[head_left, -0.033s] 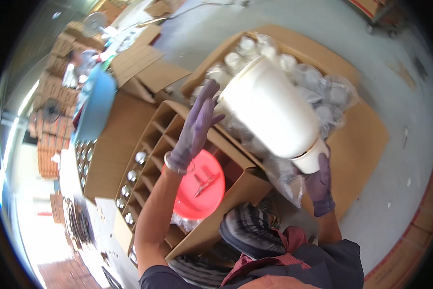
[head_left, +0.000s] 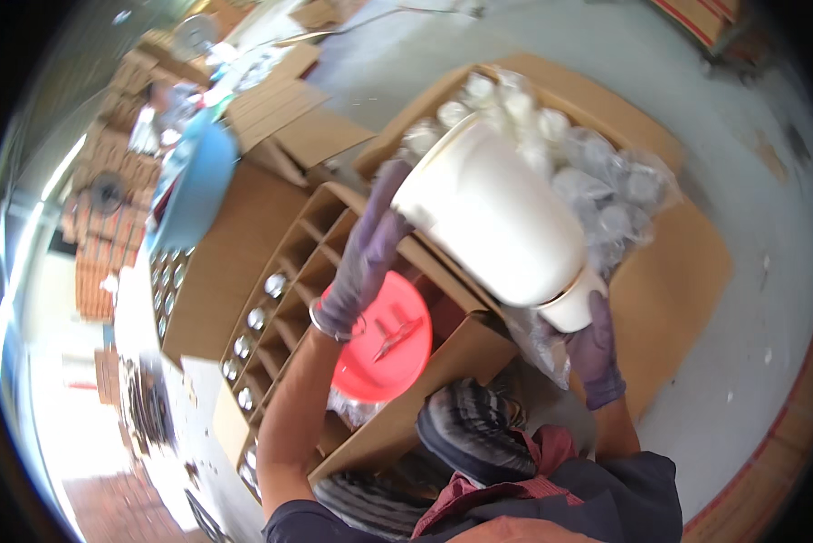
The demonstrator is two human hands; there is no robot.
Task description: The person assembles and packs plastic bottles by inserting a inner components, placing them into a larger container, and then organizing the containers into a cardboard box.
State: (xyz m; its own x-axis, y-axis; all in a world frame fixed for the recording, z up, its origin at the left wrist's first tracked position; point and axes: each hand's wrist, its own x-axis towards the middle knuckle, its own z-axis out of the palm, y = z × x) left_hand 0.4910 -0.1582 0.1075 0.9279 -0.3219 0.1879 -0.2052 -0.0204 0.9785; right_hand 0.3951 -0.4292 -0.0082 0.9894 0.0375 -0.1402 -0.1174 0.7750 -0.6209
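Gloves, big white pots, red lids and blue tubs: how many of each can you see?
Purple gloves: 2, one on the left hand and one on the right hand
Big white pot: 1, held between both hands
Red lid: 1
Blue tub: 1
Total: 5

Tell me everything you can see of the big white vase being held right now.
The white vase looks like glazed ceramic, smooth and glossy, with a thin gold line near each end. It widens toward the far end and narrows to a small end nearest the person. It is held tilted in the air over open cardboard boxes. The left hand presses its wide end; the right hand cups its narrow end.
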